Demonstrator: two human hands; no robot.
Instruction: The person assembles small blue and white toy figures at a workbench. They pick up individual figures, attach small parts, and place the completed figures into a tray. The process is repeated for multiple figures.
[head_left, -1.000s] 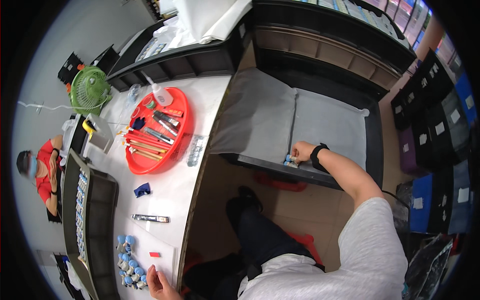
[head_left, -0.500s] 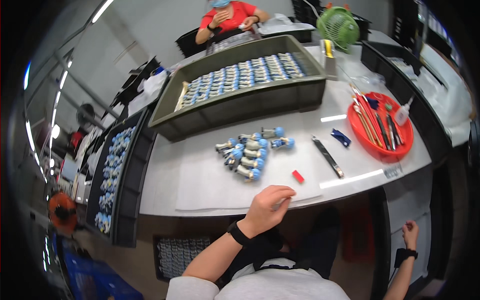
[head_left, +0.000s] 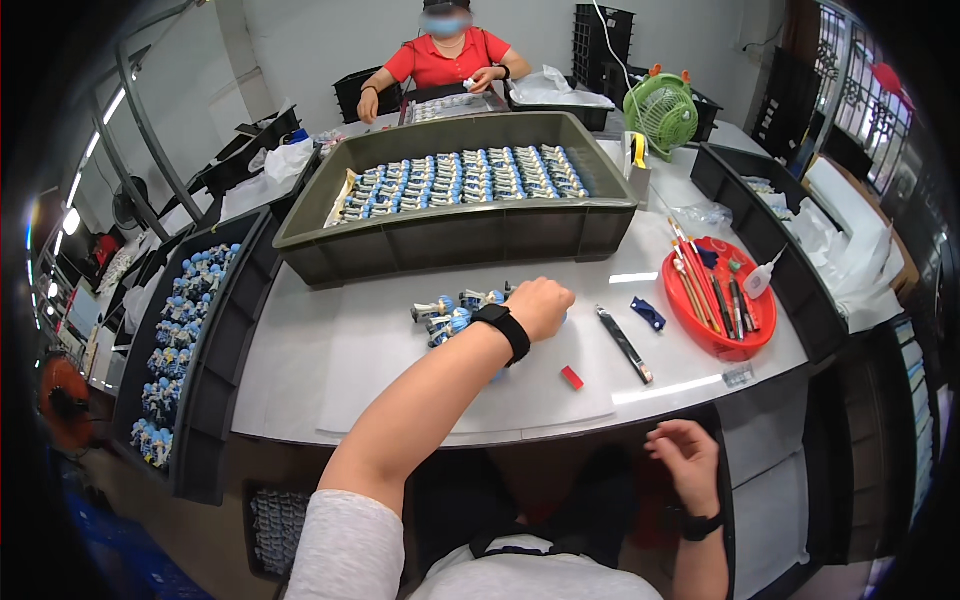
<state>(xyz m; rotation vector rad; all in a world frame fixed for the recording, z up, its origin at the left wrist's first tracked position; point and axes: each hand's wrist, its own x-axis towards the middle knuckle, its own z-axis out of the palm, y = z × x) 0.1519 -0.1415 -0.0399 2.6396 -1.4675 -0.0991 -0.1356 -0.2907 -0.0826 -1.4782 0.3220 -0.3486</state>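
My left hand (head_left: 540,308) reaches over the right side of a small pile of blue-headed figurines (head_left: 447,322) on the white work surface. Its fingers are bent and closed; a bit of blue shows beneath them, but what they hold, if anything, is hidden. The hand and forearm cover much of the pile. My right hand (head_left: 688,460) is over the near table edge at the right, its fingers loosely curled and apart from the thumb, with nothing in it. A red block (head_left: 572,377) and a dark slim tool (head_left: 625,345) lie between the hands.
A large grey-green bin (head_left: 450,240) holding rows of figurines stands behind the pile. At left is a black crate (head_left: 205,420) of more figurines. A red bowl (head_left: 735,350) of brushes and pens, a blue item (head_left: 648,313) and a green fan (head_left: 662,112) are at right. A co-worker sits opposite.
My left hand has moved forward from the near table edge to over the figurines. My right hand has come in from the far lower right toward the table. The head view has shifted.
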